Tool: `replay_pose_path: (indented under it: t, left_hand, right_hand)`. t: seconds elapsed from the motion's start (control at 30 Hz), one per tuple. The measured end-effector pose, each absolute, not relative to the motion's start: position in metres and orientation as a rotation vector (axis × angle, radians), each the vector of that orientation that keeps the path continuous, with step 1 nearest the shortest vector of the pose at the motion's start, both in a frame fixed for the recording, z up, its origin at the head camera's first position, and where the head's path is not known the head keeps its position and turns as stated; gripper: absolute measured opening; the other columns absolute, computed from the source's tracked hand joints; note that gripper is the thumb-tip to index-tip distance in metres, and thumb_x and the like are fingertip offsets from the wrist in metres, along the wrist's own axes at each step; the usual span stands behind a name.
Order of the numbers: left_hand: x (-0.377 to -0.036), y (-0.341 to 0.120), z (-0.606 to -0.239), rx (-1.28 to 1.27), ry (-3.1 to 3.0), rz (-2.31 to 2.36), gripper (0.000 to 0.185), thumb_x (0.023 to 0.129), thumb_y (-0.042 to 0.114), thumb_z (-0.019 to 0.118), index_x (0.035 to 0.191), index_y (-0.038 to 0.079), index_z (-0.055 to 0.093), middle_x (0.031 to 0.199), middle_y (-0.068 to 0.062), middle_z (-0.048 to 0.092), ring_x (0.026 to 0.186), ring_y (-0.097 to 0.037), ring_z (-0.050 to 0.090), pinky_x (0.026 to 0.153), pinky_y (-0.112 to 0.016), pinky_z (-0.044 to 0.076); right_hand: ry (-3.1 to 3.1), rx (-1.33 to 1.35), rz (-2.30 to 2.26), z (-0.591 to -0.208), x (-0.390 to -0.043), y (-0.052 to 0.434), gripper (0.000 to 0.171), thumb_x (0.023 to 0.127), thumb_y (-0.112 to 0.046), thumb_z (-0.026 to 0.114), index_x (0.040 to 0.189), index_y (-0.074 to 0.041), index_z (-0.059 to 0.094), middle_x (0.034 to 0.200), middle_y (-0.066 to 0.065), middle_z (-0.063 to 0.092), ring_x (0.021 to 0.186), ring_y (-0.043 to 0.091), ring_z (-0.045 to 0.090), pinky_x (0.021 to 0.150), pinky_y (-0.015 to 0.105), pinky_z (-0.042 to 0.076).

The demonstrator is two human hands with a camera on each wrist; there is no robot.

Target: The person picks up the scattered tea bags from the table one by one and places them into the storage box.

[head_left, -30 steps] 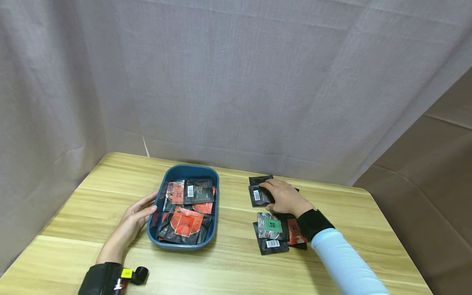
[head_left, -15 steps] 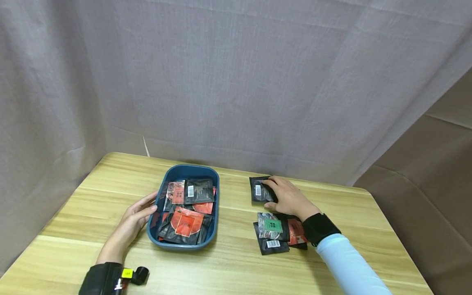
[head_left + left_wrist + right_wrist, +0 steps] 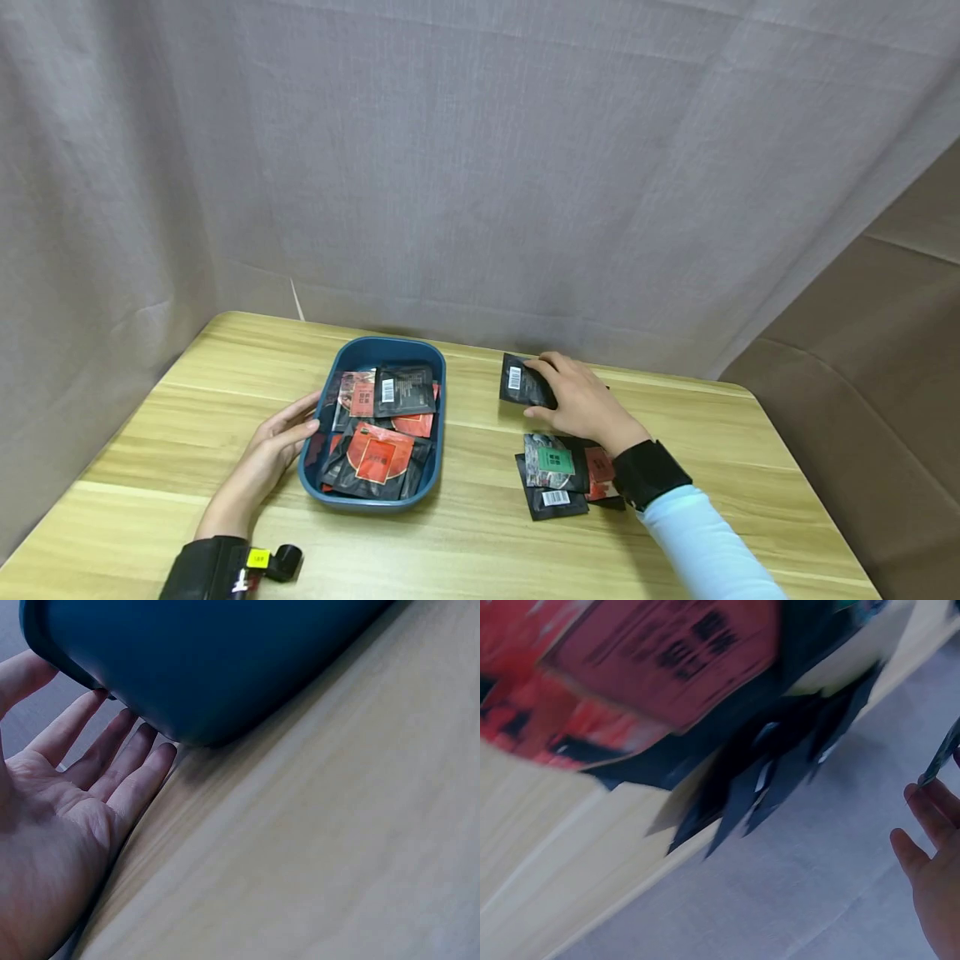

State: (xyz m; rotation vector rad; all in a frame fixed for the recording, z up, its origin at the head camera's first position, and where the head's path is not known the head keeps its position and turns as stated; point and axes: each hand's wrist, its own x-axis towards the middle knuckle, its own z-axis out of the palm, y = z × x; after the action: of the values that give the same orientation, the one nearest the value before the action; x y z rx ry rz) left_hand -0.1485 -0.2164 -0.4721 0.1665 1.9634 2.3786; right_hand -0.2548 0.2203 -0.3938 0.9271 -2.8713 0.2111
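In the head view my right hand [image 3: 581, 400] pinches a black sachet [image 3: 519, 380] with a white barcode label, raised off the table at the back. Whether another sachet lies stacked with it I cannot tell. Only the sachet's edge [image 3: 943, 754] shows at the fingertips in the right wrist view. My left hand [image 3: 272, 450] rests its fairly straight fingers against the left side of a blue plastic box [image 3: 367, 503], also visible in the left wrist view as a blue wall [image 3: 202, 667]. Inside the box lie several black and red sachets [image 3: 377, 458].
Nearer me than the right hand, more sachets overlap on the wooden table [image 3: 465, 550]: one with a green label [image 3: 555, 461], one with a red label [image 3: 600, 468] and a black barcoded one [image 3: 557, 498]. A grey curtain [image 3: 480, 183] hangs behind the table.
My right hand has taken hold of the black sachet, slid it back over another one, then raised it and brought it slightly left. The left hand and the box have stayed put.
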Motion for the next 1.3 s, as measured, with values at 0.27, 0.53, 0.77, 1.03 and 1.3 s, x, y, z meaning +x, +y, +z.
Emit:
replay_pose_path:
  t: [0.27, 0.53, 0.77, 1.03, 1.3]
  left_hand:
    - [-0.149, -0.217, -0.473, 0.154, 1.958, 2.39, 0.059, 0.101, 0.01, 0.051, 0.15, -0.011, 0.026, 0.139, -0.01, 0.046, 0.118, -0.007, 0.054, 0.094, -0.022, 0.048]
    - [-0.149, -0.217, -0.472, 0.148, 1.973, 2.381, 0.059, 0.101, 0.01, 0.051, 0.151, -0.011, 0.026, 0.141, -0.016, 0.043, 0.117, -0.006, 0.053, 0.094, -0.022, 0.048]
    - [-0.149, -0.218, -0.471, 0.125, 1.983, 2.36, 0.06, 0.102, 0.012, 0.052, 0.151, -0.009, 0.026, 0.141, -0.014, 0.042, 0.117, -0.006, 0.054, 0.094, -0.022, 0.048]
    - [-0.148, -0.22, -0.472, 0.175, 1.974, 2.38, 0.059, 0.102, 0.01, 0.051, 0.151, -0.011, 0.027, 0.138, -0.008, 0.048, 0.118, -0.008, 0.055, 0.093, -0.023, 0.049]
    - [-0.148, -0.22, -0.471, 0.168, 1.972, 2.384, 0.059, 0.101, 0.009, 0.051, 0.15, -0.011, 0.026, 0.136, -0.006, 0.049, 0.117, -0.008, 0.056, 0.092, -0.023, 0.05]
  right_hand:
    - [-2.816, 0.962, 0.244, -0.388, -0.243, 0.197, 0.075, 0.085, -0.046, 0.076, 0.147, -0.015, 0.047, 0.139, 0.012, 0.048, 0.125, 0.036, 0.049, 0.105, 0.055, 0.039]
    - [-2.756, 0.978, 0.273, -0.379, -0.233, 0.178, 0.076, 0.085, -0.054, 0.073, 0.147, -0.017, 0.048, 0.139, 0.009, 0.049, 0.125, 0.033, 0.049, 0.107, 0.052, 0.038]
    - [-2.682, 1.015, 0.293, -0.37, -0.219, 0.161, 0.076, 0.083, -0.052, 0.076, 0.145, -0.018, 0.049, 0.14, 0.008, 0.049, 0.125, 0.032, 0.048, 0.107, 0.051, 0.037]
    - [-2.614, 1.139, 0.273, -0.369, -0.204, 0.137, 0.08, 0.082, -0.053, 0.076, 0.148, -0.019, 0.046, 0.139, 0.008, 0.05, 0.126, 0.029, 0.048, 0.105, 0.046, 0.04]
    - [-2.584, 1.283, 0.243, -0.375, -0.19, 0.11, 0.077, 0.084, -0.055, 0.074, 0.146, -0.018, 0.048, 0.14, 0.007, 0.048, 0.127, 0.025, 0.047, 0.111, 0.042, 0.035]
